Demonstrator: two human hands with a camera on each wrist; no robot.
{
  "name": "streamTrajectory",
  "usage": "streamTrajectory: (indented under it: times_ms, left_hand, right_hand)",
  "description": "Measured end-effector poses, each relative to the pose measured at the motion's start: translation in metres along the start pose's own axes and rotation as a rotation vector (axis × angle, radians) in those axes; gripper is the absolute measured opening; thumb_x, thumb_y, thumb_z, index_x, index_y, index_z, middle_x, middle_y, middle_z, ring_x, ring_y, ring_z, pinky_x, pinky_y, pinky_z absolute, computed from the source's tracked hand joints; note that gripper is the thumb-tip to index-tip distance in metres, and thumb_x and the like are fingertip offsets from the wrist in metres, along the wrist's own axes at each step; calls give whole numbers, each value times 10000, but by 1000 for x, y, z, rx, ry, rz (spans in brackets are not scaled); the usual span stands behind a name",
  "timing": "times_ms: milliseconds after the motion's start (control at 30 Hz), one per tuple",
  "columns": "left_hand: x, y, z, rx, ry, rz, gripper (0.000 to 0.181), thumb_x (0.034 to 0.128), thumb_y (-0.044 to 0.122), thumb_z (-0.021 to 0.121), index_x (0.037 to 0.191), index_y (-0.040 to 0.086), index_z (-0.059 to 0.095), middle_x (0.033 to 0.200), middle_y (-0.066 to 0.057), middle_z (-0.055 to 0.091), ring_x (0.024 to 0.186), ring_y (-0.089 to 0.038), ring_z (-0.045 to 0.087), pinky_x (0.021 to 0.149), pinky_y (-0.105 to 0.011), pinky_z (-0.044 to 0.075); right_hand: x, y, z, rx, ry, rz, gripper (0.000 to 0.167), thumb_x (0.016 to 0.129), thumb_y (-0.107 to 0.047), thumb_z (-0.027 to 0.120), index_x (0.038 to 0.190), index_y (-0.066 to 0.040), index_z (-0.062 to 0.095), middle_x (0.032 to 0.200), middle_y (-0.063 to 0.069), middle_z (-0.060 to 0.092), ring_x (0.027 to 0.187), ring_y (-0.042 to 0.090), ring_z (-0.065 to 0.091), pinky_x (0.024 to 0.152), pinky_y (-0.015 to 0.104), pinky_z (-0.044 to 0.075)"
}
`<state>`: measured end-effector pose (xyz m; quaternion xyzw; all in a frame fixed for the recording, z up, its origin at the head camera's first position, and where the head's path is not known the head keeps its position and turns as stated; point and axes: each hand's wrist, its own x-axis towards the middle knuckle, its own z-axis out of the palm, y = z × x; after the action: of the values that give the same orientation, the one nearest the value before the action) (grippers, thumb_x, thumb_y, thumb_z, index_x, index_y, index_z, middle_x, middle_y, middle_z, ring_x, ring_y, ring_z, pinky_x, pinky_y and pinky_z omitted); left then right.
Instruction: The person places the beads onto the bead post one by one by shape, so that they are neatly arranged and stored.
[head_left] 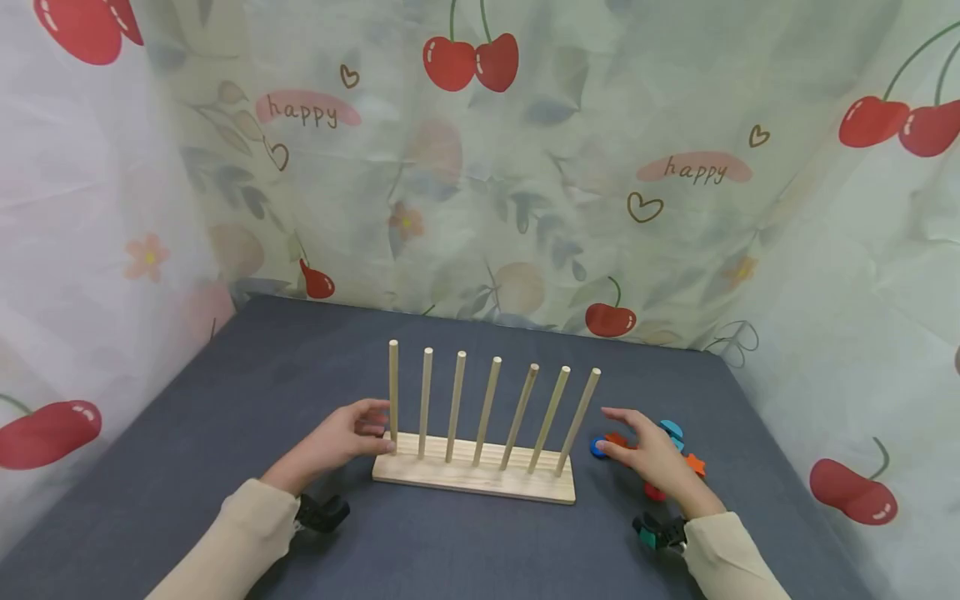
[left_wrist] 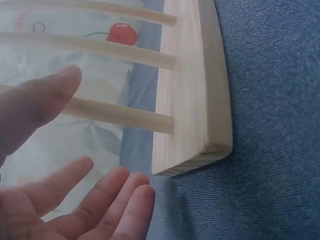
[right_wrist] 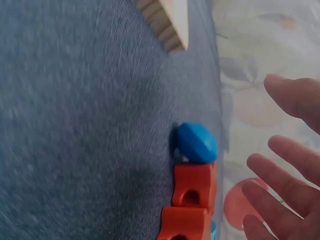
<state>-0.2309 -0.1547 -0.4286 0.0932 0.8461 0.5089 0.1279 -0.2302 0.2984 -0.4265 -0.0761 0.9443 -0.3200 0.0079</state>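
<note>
A pale wooden rack (head_left: 472, 477) with a row of several upright dowels stands on the dark cloth. My left hand (head_left: 347, 435) is at its left end; in the left wrist view the thumb and loosely bent fingers (left_wrist: 100, 200) are spread around the end dowel (left_wrist: 125, 116) without gripping it. Off the rack's right end, my right hand (head_left: 654, 457) hovers with fingers apart, holding nothing. Beneath and beside it lie small coloured pieces: a blue one (right_wrist: 196, 143), red-orange ones with holes (right_wrist: 192, 184), an orange star-like one (head_left: 695, 464) and light-blue ones (head_left: 671, 429). The hand partly hides them.
Dark blue-grey cloth (head_left: 300, 358) covers the table. Printed curtains (head_left: 480, 183) with cherries hang behind it and along both sides. Each wrist carries a black strapped device (head_left: 322, 513).
</note>
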Motion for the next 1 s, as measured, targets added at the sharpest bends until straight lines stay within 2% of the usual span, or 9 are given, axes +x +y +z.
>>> streamTrajectory:
  times_ms: [367,733,833,1000]
  left_hand:
    - [0,-4,2,30,-48,15,776,782,141,808,1401,-89,399,1314,-260,523,1196,-389,521,977,-489,458]
    - [6,-11,5,57,-95,-2,770,714,88,849,1349,-101,459,1249,-191,572,1135,-304,548,970,-472,461]
    - [9,-13,4,54,-127,24,740,688,65,862,1308,-101,495,1176,-160,597,1071,-266,563,944,-450,474]
    - [12,-15,4,104,-162,108,724,646,43,883,1259,-120,533,1115,-156,588,1020,-251,572,930,-445,479]
  right_hand:
    - [15,13,3,-19,-86,20,598,846,-385,737,1329,-78,561,1340,154,554,1272,374,478,1024,579,380]
    - [18,16,6,-56,-129,-18,532,806,-329,785,1245,-73,627,1261,147,600,1131,311,551,976,518,436]
    - [19,18,6,-63,-135,-20,515,797,-326,794,1228,-91,639,1251,141,600,1107,286,554,967,512,442]
    - [20,23,7,-71,-143,-15,484,785,-319,805,1199,-119,654,1227,125,602,1068,257,556,949,500,453]
